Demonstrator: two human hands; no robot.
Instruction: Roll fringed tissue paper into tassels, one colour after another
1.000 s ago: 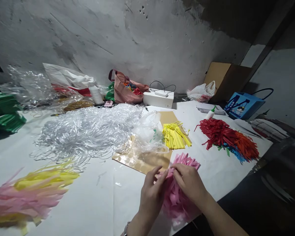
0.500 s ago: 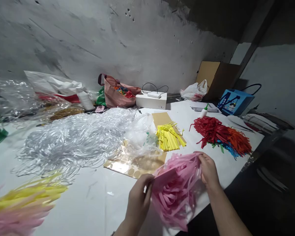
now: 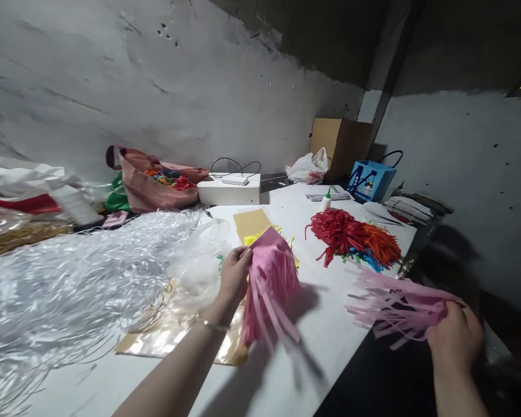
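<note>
My left hand (image 3: 234, 275) is closed on the top edge of a pink fringed paper piece (image 3: 271, 286) that hangs above the white table (image 3: 286, 376). Off the table's right edge, my right hand (image 3: 455, 336) grips a second pink fringed paper bundle (image 3: 395, 304), its strips pointing left. The two pink pieces are well apart. Just behind the left-hand piece, yellow paper strips (image 3: 254, 237) peek out on a tan card (image 3: 249, 222).
A big heap of clear plastic strands (image 3: 69, 284) covers the left of the table. Red, orange and blue fringed paper (image 3: 351, 237) lies at right by a glue bottle (image 3: 326, 200). A white box (image 3: 230, 190), pink bag (image 3: 151, 185), blue bag (image 3: 370, 179) and cardboard box (image 3: 336, 142) line the back.
The pink fringed paper, held together low on the table, has been pulled into two pieces: the left hand rose with one, the right hand swung far right with the other. The view turned right.
</note>
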